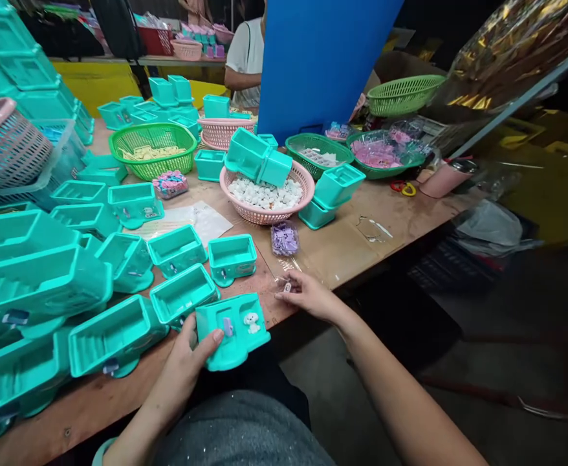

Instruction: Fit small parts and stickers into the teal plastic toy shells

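Note:
My left hand [187, 362] grips a teal plastic box [233, 330] at the table's front edge, thumb on its face. The box face carries a small purple piece and a small white figure. My right hand [308, 294] rests on the table edge to the right, fingers pinched on a tiny piece I cannot make out, beside a clear wrapper. A small bag of purple pieces [284, 239] lies just beyond that hand. Several more teal boxes [232, 257] stand open-side up to the left of it.
A pink basket of white pieces [266, 194] holds two tipped teal boxes. Green baskets [152, 149], a pink basket [2, 139] and stacked teal boxes crowd the left and back. A blue board [320, 61] stands behind, with another person [245, 58] beyond. The wooden table [342, 246] ends at right.

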The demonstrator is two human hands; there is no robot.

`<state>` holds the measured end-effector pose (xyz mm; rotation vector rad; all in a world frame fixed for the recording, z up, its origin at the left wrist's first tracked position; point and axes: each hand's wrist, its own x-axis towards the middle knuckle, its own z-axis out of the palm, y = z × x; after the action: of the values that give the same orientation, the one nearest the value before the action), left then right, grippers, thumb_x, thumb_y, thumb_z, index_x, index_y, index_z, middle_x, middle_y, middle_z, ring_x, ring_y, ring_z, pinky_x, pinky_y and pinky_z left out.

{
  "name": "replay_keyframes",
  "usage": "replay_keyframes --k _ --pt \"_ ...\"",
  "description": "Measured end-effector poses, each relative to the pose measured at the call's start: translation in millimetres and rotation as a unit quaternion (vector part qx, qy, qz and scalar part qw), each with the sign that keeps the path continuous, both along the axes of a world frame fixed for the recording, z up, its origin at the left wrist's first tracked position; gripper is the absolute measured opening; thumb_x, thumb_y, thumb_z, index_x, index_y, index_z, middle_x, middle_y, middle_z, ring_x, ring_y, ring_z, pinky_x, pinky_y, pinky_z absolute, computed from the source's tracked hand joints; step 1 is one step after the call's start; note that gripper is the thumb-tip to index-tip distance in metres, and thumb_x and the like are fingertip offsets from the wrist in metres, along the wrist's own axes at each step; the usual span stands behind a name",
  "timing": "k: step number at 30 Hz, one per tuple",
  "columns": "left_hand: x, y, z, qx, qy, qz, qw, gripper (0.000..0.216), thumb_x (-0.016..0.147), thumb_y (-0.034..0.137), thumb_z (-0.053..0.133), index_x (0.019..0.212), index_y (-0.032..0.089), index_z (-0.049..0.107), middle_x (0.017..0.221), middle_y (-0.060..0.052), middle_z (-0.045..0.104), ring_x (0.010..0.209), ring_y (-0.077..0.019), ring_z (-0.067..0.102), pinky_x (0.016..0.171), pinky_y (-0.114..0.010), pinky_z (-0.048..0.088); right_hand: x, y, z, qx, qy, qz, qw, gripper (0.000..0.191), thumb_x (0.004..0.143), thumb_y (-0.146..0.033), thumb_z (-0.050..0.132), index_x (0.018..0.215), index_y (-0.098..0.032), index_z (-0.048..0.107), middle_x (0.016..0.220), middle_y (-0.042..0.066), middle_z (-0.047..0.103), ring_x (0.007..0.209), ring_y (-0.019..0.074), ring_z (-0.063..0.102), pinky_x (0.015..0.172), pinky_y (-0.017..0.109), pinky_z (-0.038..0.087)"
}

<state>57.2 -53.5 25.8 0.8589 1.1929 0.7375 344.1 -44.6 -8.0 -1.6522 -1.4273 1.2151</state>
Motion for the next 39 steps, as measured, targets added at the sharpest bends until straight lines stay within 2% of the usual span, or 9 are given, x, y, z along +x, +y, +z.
replay_keyframes --k 5,10,14,18,21,24,26,29,39 --pt "-8 0 -9.8 -0.016 -0.027 -0.031 0.999 0.071 0.084 0.054 0.073 0.143 0.024 0.049 0.151 -0.012 0.057 0.143 -0.0333 0.048 0.120 -0.047 0.038 2 -26 -22.5 0.153 -0.273 -0.070 0.947 0.045 0.084 -0.037 0.074 0.125 -0.021 0.061 0.123 0.013 0.061 0.115 0.0303 0.062 0.098 0.048 0.052" --pt "-10 -1 -12.6 -0.011 -0.037 -0.028 0.999 0.069 0.085 0.053 0.072 0.143 0.023 0.049 0.149 -0.012 0.059 0.141 -0.0333 0.051 0.118 -0.045 0.042 -8 -53 -24.4 0.240 -0.351 0.039 0.904 0.051 0.090 -0.032 0.070 0.139 -0.025 0.056 0.133 0.015 0.064 0.121 0.0339 0.058 0.102 0.054 0.051" --pt "-5 -1 -10.0 -0.002 -0.018 -0.010 1.000 0.069 0.082 0.055 0.074 0.139 0.022 0.053 0.147 -0.012 0.061 0.140 -0.0346 0.053 0.117 -0.045 0.043 -22 -67 -19.8 0.272 -0.390 0.063 0.878 0.025 0.095 -0.015 0.053 0.115 -0.019 0.067 0.112 0.013 0.070 0.100 0.0284 0.063 0.087 0.043 0.056" --pt "3 -1 -1.0 -0.007 -0.006 -0.003 1.000 0.074 0.078 0.058 0.077 0.137 0.021 0.053 0.145 -0.013 0.062 0.137 -0.0344 0.055 0.116 -0.045 0.043 -24 -68 -10.3 0.214 -0.458 0.001 0.863 0.023 0.089 -0.007 0.046 0.080 -0.019 0.065 0.088 0.011 0.063 0.079 0.0241 0.059 0.067 0.035 0.051" --pt "8 -1 3.0 0.010 -0.001 0.003 1.000 0.074 0.076 0.057 0.079 0.135 0.019 0.054 0.142 -0.014 0.064 0.135 -0.0341 0.057 0.116 -0.046 0.042 -22 -65 -3.0 0.161 -0.400 -0.004 0.902 0.025 0.093 -0.013 0.047 0.075 -0.020 0.062 0.080 0.007 0.060 0.071 0.0203 0.057 0.062 0.031 0.046" --pt "11 -1 2.3 0.028 0.009 0.015 0.999 0.072 0.075 0.057 0.080 0.132 0.019 0.057 0.139 -0.014 0.066 0.132 -0.0346 0.060 0.113 -0.045 0.045 -29 -61 3.2 0.115 -0.212 -0.044 0.969 0.033 0.099 -0.032 0.050 0.070 -0.021 0.060 0.069 0.002 0.057 0.065 0.0174 0.056 0.061 0.029 0.044" --pt "11 1 1.1 0.030 0.009 0.001 1.000 0.072 0.073 0.057 0.081 0.130 0.020 0.057 0.138 -0.014 0.067 0.129 -0.0347 0.062 0.109 -0.045 0.049 -41 -59 5.1 0.079 -0.065 -0.093 0.990 0.043 0.100 -0.047 0.048 0.068 -0.020 0.058 0.065 0.000 0.056 0.061 0.0160 0.054 0.058 0.027 0.043" --pt "12 3 1.6 0.028 0.001 -0.015 0.999 0.072 0.070 0.057 0.083 0.126 0.020 0.058 0.137 -0.013 0.068 0.126 -0.0339 0.064 0.106 -0.045 0.052 -64 -56 3.6 0.066 0.044 -0.167 0.983 0.053 0.098 -0.062 0.045 0.065 -0.021 0.051 0.060 -0.001 0.050 0.058 0.0142 0.048 0.054 0.026 0.040" --pt "13 3 3.0 0.032 -0.005 -0.013 0.999 0.072 0.071 0.058 0.083 0.125 0.019 0.057 0.138 -0.015 0.067 0.129 -0.0343 0.062 0.111 -0.047 0.046 -80 -56 3.1 0.102 0.000 -0.196 0.975 0.051 0.102 -0.056 0.042 0.066 -0.021 0.049 0.065 -0.001 0.052 0.065 0.0141 0.048 0.062 0.026 0.037"
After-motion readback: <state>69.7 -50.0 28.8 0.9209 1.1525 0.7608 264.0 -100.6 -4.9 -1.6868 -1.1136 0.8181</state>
